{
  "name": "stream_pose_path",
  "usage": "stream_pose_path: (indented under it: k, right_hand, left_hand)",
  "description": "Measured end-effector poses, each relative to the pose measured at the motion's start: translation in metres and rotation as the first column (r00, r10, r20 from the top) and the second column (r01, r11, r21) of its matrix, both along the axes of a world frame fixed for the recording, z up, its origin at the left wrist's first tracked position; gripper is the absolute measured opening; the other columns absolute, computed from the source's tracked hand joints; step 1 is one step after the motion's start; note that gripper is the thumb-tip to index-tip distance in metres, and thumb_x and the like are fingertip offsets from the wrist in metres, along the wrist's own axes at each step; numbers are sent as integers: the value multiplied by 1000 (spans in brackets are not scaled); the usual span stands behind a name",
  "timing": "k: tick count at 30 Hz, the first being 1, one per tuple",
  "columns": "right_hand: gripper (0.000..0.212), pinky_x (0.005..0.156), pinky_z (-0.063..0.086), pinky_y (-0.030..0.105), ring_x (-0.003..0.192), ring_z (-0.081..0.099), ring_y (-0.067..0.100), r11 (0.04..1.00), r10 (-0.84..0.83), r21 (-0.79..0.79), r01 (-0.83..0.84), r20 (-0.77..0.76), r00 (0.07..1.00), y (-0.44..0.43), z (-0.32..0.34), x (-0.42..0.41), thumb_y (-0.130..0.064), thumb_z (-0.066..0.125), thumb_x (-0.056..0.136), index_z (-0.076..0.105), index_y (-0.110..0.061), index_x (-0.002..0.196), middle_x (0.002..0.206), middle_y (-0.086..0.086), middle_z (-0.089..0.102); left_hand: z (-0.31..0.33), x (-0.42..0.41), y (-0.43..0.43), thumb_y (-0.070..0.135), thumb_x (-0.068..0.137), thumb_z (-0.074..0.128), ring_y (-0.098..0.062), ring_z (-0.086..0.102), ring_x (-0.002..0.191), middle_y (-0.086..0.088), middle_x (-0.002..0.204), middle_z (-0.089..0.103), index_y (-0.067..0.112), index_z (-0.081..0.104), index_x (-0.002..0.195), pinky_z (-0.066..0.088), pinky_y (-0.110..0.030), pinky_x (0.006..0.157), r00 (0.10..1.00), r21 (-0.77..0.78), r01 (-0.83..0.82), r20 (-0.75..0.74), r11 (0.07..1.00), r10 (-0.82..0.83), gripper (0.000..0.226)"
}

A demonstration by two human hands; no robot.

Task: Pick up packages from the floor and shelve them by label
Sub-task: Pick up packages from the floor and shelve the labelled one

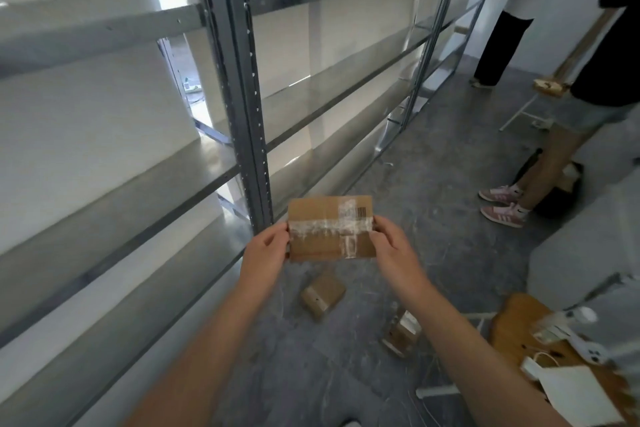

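I hold a flat brown cardboard package (330, 227) in front of me, taped across with clear tape, a barcode label near its top right. My left hand (265, 253) grips its left edge and my right hand (393, 244) grips its right edge. Below it on the grey floor lie two more small taped cardboard packages, one (322, 295) in the middle and another (401, 333) to its right. A grey metal shelving unit (239, 80) with bare shelves stands at my left and runs back into the room.
Two people stand at the right: one in pink sneakers (504, 206), another further back (498, 45) by the shelves. A wooden stool top (519, 329) with white cables and a paper sheet sits at bottom right. A grey block (581, 253) is beside it.
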State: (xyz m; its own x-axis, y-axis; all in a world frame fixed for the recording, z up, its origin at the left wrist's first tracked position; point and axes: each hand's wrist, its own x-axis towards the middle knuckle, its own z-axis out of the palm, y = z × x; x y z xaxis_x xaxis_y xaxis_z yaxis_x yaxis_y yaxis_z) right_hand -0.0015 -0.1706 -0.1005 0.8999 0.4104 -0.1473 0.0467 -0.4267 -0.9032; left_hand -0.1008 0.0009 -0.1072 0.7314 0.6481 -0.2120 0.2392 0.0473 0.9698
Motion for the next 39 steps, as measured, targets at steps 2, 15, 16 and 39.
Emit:
stream_pose_path:
  k: [2, 15, 16, 39]
  right_hand:
    - [25, 79, 43, 14, 103, 55, 6, 999, -5, 44, 6, -20, 1000, -8, 7, -20, -22, 39, 104, 56, -30, 120, 113, -9, 58]
    - [36, 92, 53, 38, 86, 64, 21, 871, -160, 344, 349, -474, 866, -21, 14, -40, -29, 37, 106, 59, -1, 102, 98, 16, 66]
    - [36, 98, 51, 41, 86, 65, 22, 868, -157, 351, 351, -475, 866, -19, 13, -41, -30, 38, 106, 59, -3, 94, 93, 15, 67]
    - [23, 105, 47, 39, 117, 62, 12, 945, 103, 322, -52, -146, 984, -14, 29, -72, -32, 54, 99, 70, -39, 114, 117, -8, 72]
  left_hand:
    - [4, -20, -6, 10, 100, 44, -13, 67, 88, 10, 89, 69, 40, 67, 83, 55, -29, 81, 1000, -28, -21, 19, 999, 21, 41]
    - [18, -73, -29, 6, 96, 51, -18, 71, 95, -14, 104, 75, 1, 72, 95, 58, -27, 86, 968, -225, -179, 136, 958, 212, 21]
    - [16, -76, -27, 7, 95, 53, -21, 71, 95, -16, 103, 75, -3, 71, 93, 59, -28, 86, 967, -212, -189, 128, 959, 219, 20]
    - [-10, -120, -18, 36, 102, 47, -14, 68, 114, 1, 115, 76, 23, 73, 115, 46, -42, 109, 972, -212, -146, 149, 966, 179, 32]
